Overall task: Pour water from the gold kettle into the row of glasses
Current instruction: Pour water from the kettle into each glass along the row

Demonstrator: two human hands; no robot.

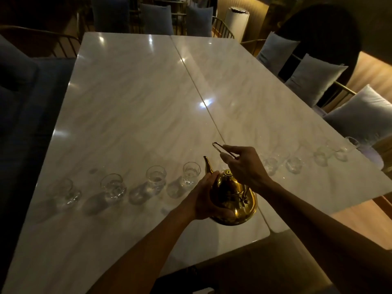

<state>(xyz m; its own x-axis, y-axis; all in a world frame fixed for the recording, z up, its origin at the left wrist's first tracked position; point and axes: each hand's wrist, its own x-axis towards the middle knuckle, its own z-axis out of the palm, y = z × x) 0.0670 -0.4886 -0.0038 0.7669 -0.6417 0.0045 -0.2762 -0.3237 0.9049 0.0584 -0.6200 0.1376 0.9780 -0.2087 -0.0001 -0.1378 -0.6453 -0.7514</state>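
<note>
The gold kettle (pixel 230 196) is held above the near part of the white marble table (pixel 131 107), its spout pointing away from me toward a clear glass (pixel 191 172). My left hand (pixel 206 200) cups the kettle's body from the left. My right hand (pixel 244 164) pinches the thin wire handle raised above the lid. A row of clear glasses runs across the table: several to the left, such as one glass (pixel 156 178) and another (pixel 113 187), and several to the right, such as a glass (pixel 293 164). No stream of water shows.
Two marble tabletops meet at a seam (pixel 203 102). Chairs with grey cushions (pixel 314 79) line the right side and far end. A dark sofa (pixel 25 88) stands to the left. The right-hand glasses stand close to the table's right edge.
</note>
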